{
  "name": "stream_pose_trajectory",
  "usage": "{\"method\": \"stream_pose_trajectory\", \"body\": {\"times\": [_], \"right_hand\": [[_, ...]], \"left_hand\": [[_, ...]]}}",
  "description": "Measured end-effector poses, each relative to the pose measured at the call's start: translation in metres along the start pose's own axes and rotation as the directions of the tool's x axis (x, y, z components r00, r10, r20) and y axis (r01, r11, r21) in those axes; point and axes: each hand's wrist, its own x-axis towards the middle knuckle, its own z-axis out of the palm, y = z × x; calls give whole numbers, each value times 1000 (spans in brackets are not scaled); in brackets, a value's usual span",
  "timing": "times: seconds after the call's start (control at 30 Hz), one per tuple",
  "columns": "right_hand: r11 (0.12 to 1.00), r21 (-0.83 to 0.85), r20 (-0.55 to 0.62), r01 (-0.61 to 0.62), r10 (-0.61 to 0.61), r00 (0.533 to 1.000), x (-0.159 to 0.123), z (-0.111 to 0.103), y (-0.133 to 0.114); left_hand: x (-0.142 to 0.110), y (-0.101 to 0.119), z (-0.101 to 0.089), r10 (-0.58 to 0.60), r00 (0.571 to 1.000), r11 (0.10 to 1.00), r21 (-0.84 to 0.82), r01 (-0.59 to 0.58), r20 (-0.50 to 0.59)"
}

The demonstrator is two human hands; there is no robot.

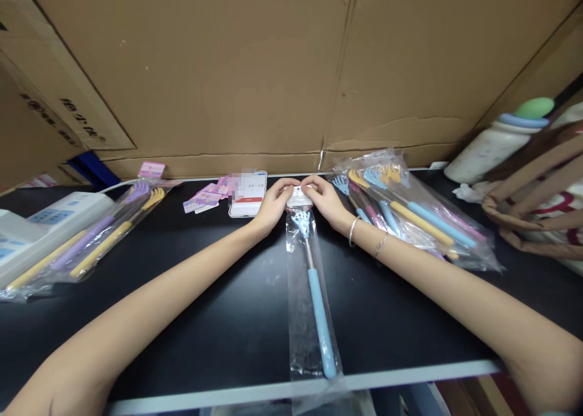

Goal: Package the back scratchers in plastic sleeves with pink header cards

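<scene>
A blue back scratcher (322,319) with a metal shaft lies in a long clear plastic bag (298,319), its claw end away from me and its handle toward the table's front edge. At the far end of this bag is a white header card (299,197). My left hand (274,204) pinches the card's left side, and my right hand (324,198) pinches its right side. Both hands are closed, thumbs on the card. The bag's lower end hangs over the front edge.
Bagged back scratchers (410,212) lie in a pile at right, others (107,234) at left beside a white power strip (54,221). Behind are a phone (248,194), small pink-purple cards (204,196) and a cardboard wall (228,70). A white bottle (494,149) and brown-handled bag (523,206) stand far right.
</scene>
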Motion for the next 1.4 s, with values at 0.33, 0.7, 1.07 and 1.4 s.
{"method": "stream_pose_trajectory", "body": {"times": [0.33,0.7,1.07,1.4], "right_hand": [[999,25,43,27,-28,999,-1,0,-1],[935,211,130,-285,262,956,-1,-1,-20],[961,-58,378,-269,270,885,16,-37,-30],[983,-92,437,-161,185,880,15,-36,-28]], "left_hand": [[-1,0,-1,142,990,988,59,-142,1],[1,0,0,171,985,980,105,-167,-30],[0,-2,0,67,998,997,45,-67,22],[1,-3,0,-13,998,1000,-27,15,66]]}}
